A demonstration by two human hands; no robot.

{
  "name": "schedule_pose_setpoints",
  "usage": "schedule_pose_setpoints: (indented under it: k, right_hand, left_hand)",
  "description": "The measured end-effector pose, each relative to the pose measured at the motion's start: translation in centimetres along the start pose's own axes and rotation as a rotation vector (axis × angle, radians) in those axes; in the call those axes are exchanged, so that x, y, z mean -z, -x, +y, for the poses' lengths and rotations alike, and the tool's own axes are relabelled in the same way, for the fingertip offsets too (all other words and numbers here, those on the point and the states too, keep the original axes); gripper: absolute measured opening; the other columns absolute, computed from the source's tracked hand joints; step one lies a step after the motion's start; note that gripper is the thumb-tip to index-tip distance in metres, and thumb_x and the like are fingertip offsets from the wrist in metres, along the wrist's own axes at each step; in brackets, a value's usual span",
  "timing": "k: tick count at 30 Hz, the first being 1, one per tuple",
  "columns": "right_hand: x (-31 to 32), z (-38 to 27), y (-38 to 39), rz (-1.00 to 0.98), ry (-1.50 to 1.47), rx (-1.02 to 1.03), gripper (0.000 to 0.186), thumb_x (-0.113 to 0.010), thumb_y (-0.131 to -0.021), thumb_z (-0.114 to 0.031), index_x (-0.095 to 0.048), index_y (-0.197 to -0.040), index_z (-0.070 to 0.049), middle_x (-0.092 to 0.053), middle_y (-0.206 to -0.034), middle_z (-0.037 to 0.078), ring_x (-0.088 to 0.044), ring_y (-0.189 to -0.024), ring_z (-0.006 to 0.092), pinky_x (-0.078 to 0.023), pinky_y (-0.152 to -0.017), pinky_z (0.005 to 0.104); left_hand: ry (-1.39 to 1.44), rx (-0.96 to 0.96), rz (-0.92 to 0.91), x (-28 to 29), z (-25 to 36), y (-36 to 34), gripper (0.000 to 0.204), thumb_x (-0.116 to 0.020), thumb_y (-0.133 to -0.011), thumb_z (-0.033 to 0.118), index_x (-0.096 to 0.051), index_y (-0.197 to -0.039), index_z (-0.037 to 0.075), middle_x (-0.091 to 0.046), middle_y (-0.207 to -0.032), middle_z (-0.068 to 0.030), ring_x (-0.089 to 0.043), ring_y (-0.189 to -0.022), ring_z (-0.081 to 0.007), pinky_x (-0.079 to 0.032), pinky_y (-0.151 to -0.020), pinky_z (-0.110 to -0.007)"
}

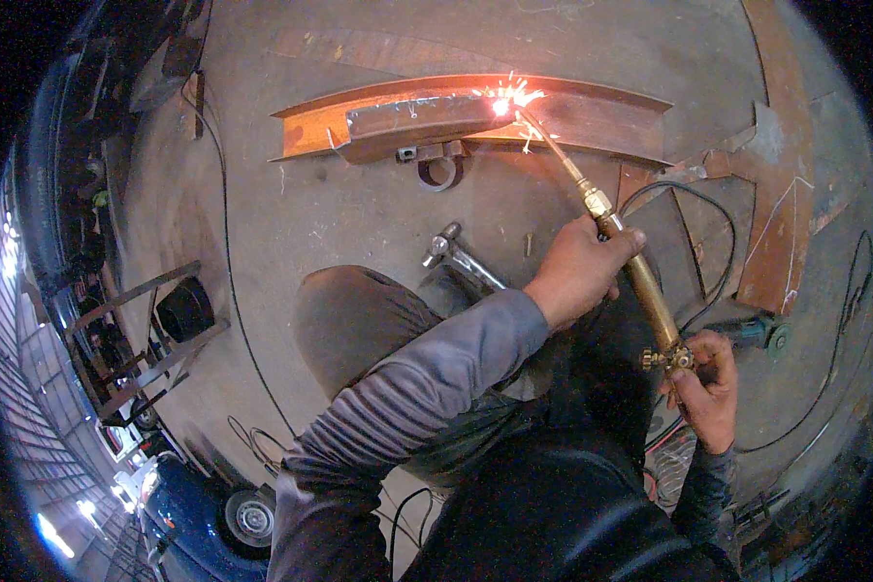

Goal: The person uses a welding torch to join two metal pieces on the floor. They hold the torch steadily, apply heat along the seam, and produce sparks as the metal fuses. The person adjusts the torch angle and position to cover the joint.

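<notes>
A brass gas torch [651, 299] slants across the view, its thin tip pointing up and left at a steel I-beam [606, 116] on the floor. Bright sparks [510, 101] burst where the tip meets the steel, at the right end of a darker steel piece [412, 114] lying along the beam. My left hand [584, 270] is wrapped round the torch's barrel, with the thumb on top. At the rear end, my right hand [708, 388] has its fingers closed about the torch's valve end, by the small brass knobs.
Below the beam lies a metal ring [440, 175]. Near my knee are a hammer [468, 260] and a bolt [529, 244]. An angle grinder [759, 334] rests at right, among cables and rusty plates [781, 209]. At left stands a metal frame [155, 335]; a blue car [204, 504] is beyond.
</notes>
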State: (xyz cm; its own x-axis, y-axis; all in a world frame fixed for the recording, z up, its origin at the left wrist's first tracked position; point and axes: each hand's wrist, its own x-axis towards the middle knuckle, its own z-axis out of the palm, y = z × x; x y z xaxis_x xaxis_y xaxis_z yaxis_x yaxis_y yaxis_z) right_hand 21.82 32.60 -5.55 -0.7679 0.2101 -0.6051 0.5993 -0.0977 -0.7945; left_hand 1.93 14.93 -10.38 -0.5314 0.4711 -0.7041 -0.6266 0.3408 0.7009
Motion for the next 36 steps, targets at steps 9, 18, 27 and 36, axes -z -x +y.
schedule_pose_setpoints:
  k: [9, 18, 27, 36]
  right_hand:
    - [-0.35, -0.37, -0.14, 0.022, 0.001, -0.013, 0.033, -0.061, -0.088, 0.004, -0.046, -0.114, -0.009, -0.057, -0.097, 0.005, -0.061, -0.069, 0.0121, -0.048, -0.049, 0.0231]
    - [-0.34, -0.35, -0.04, 0.049, 0.001, -0.012, 0.031, -0.063, -0.087, 0.004, -0.045, -0.109, -0.009, -0.056, -0.094, 0.005, -0.061, -0.068, 0.0124, -0.048, -0.049, 0.0227]
    - [-0.38, -0.23, -0.11, 0.044, 0.007, 0.018, 0.031, -0.063, -0.087, 0.005, -0.045, -0.107, -0.009, -0.054, -0.094, 0.005, -0.061, -0.068, 0.0124, -0.048, -0.049, 0.0228]
    - [-0.02, 0.12, -0.11, -0.001, 0.022, 0.019, 0.033, -0.062, -0.088, 0.001, -0.048, -0.116, -0.009, -0.056, -0.098, 0.006, -0.061, -0.071, 0.0124, -0.048, -0.050, 0.0234]
  left_hand:
    - [-0.056, 0.010, -0.031, 0.35, 0.77, 0.12, 0.036, -0.063, -0.097, 0.032, -0.057, -0.097, -0.003, -0.061, -0.069, -0.0089, -0.060, -0.052, -0.0168, -0.047, -0.047, -0.033]
    - [0.018, 0.033, 0.006, -0.01, 0.12, -0.05, 0.039, -0.064, -0.096, 0.034, -0.057, -0.101, -0.004, -0.060, -0.067, -0.0088, -0.059, -0.050, -0.0167, -0.046, -0.045, -0.032]
    - [0.039, 0.008, -0.029, 0.04, 0.21, -0.08, 0.036, -0.063, -0.096, 0.032, -0.057, -0.098, -0.004, -0.061, -0.069, -0.0088, -0.059, -0.050, -0.0168, -0.047, -0.047, -0.033]
    - [-0.035, 0.003, -0.034, 0.26, 0.02, -0.12, 0.038, -0.062, -0.098, 0.039, -0.062, -0.097, 0.001, -0.061, -0.068, -0.0052, -0.058, -0.053, -0.0134, -0.046, -0.044, -0.028]
